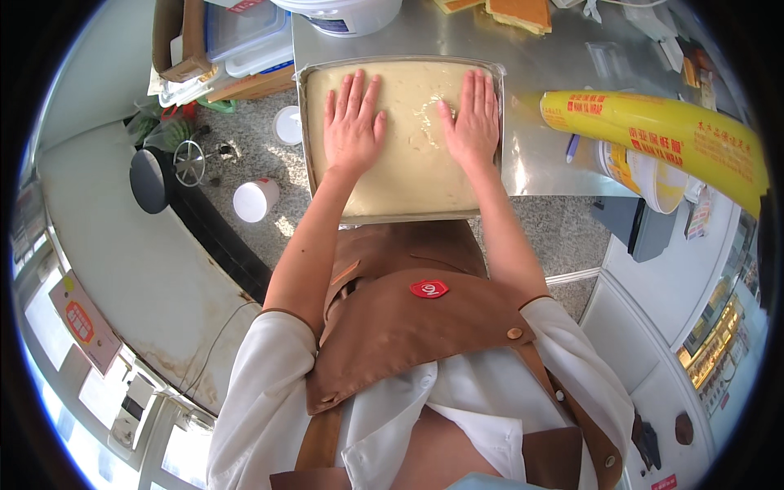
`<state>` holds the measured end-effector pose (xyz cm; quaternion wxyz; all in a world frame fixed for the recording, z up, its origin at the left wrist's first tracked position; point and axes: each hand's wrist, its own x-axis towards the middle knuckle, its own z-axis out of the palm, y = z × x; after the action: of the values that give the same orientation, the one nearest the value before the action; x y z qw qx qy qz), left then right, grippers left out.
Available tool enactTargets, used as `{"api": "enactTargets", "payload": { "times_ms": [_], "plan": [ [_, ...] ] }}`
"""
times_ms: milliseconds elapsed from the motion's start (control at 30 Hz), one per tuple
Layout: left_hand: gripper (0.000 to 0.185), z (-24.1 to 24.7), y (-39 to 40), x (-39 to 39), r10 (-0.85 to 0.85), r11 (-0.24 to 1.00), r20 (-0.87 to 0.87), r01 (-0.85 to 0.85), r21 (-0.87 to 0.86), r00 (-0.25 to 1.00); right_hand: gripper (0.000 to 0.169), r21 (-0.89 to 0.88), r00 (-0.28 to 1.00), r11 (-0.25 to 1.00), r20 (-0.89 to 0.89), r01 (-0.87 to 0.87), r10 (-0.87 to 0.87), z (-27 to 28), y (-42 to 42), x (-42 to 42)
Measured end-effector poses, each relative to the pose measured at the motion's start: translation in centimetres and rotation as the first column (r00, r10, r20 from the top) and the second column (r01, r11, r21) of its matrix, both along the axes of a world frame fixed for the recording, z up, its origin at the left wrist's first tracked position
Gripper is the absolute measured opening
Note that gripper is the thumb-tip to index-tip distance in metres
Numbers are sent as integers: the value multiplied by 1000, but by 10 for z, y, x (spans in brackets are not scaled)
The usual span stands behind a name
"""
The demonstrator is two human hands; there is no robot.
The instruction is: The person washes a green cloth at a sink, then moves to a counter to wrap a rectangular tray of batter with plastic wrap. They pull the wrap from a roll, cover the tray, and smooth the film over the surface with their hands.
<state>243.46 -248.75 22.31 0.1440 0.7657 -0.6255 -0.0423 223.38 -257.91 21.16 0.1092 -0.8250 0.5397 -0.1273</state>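
Observation:
A rectangular metal tray (407, 217) lies in front of my brown apron, its near edge close to my waist. It holds a flat, pale, dough-like mass (410, 177). Shiny glints and clear edges at the corners show plastic film (433, 116) stretched over it. My left hand (354, 128) rests flat on the left part of this surface, palm down with fingers spread. On the right part lies my right hand (474, 125), also palm down, its fingers together and the thumb held apart. Neither hand holds anything. A yellow roll of cling wrap (655, 131) is to the right.
The steel worktop (533, 55) bears a white tub (349, 17), orange-topped cake slices (519, 13), a pen (572, 149) and an open plastic tub (664, 184). Storage boxes (248, 27) stand at the left. A white bucket (255, 201) is on the floor beside a black-seated stool (150, 180).

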Motion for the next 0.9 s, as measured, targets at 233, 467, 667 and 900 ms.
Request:
{"api": "enactTargets", "payload": {
  "times_ms": [233, 467, 667, 900],
  "plan": [
    [54, 5, -19, -5, -100, 992, -63, 95, -86, 993, 75, -64, 997, 995, -8, -76, 76, 5, 10, 34],
    [55, -1, -18, -3, -110, 987, -66, 101, -128, 992, 70, -20, 993, 999, 118, -31, 34, 11, 22, 20],
    [58, -7, -1, -13, -113, 992, 62, 116, -46, 992, 69, -23, 999, 999, 29, 24, -23, -1, 37, -1],
    [59, 15, -12, -73, -322, 946, -91, 318, -60, 942, 40, -66, 907, 971, 376, 229, -188, 26, 72, -65]
  ]
}}
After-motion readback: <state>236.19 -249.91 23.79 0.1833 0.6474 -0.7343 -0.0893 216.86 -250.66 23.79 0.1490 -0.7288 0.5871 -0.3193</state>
